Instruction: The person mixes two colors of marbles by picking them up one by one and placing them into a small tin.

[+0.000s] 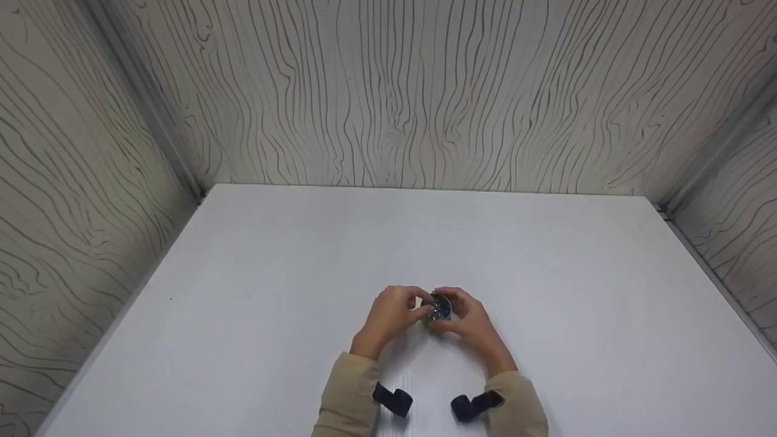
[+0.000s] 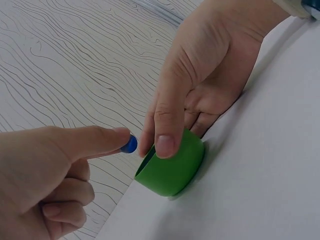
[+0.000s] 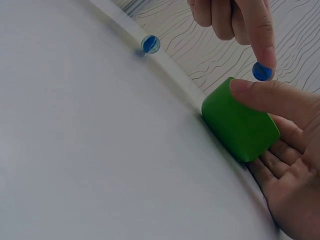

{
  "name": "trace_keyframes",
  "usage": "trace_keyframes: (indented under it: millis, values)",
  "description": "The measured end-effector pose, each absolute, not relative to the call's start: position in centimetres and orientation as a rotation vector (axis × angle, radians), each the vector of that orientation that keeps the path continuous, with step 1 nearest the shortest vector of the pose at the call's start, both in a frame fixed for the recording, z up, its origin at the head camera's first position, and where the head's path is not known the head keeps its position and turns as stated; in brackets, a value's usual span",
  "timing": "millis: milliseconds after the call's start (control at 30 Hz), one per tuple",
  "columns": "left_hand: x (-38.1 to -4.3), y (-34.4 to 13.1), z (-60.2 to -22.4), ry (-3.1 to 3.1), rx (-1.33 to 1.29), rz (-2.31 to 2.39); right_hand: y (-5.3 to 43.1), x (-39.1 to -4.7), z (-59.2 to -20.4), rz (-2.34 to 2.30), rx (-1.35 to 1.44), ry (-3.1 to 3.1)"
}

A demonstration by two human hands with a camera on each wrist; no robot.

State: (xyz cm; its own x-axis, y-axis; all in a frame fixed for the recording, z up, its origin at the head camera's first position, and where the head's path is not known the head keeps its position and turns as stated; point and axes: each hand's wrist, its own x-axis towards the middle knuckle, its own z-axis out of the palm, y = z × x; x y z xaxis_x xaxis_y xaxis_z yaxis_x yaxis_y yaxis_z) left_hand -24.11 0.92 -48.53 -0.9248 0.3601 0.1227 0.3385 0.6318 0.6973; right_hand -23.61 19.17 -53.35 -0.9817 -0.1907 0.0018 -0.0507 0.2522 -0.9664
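Note:
My right hand [image 1: 473, 321] grips a small green cup [image 2: 175, 172] around its side, thumb on the near wall and fingers behind. The cup stands on the white table. Several shiny bluish marbles [image 1: 439, 311] show inside it from above. Just over the cup's rim, my left hand [image 1: 388, 312] pinches a blue marble [image 2: 129, 144] between thumb and index finger, its other fingers curled in. In the right wrist view, that marble sits close above my right thumb. A clear marble with a blue swirl [image 3: 150, 45] lies on the table, apart from the cup.
The white tabletop [image 1: 273, 261] spreads around both hands. Panels with a wood-grain line pattern [image 1: 388, 91] stand behind the table and at both sides. Black wrist-worn pieces [image 1: 394, 400] stick out from the beige sleeves [image 1: 349, 394].

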Motion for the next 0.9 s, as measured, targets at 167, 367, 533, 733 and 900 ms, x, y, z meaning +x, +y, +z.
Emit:
trace_keyframes:
  millis: [167, 367, 533, 733, 900]
  values:
    - [-24.03, 1.02, -48.71, 2.836, 0.631, 1.185, 19.20, -23.63, -53.45, -1.848, -0.247, 2.389]
    - [-24.01, 1.13, -49.06, 2.855, 0.648, 1.174, 19.20, -23.65, -53.52, -1.849, -0.257, 2.395]
    - [-24.09, 1.27, -49.29, 2.857, 0.651, 1.149, 19.20, -23.68, -53.65, -1.829, -0.231, 2.408]
    - [-24.02, 1.18, -49.11, 2.853, 0.618, 1.147, 19.23, -23.70, -53.59, -1.835, -0.243, 2.411]
    - [-24.04, 1.08, -48.93, 2.853, 0.598, 1.156, 19.20, -23.66, -53.49, -1.844, -0.254, 2.405]
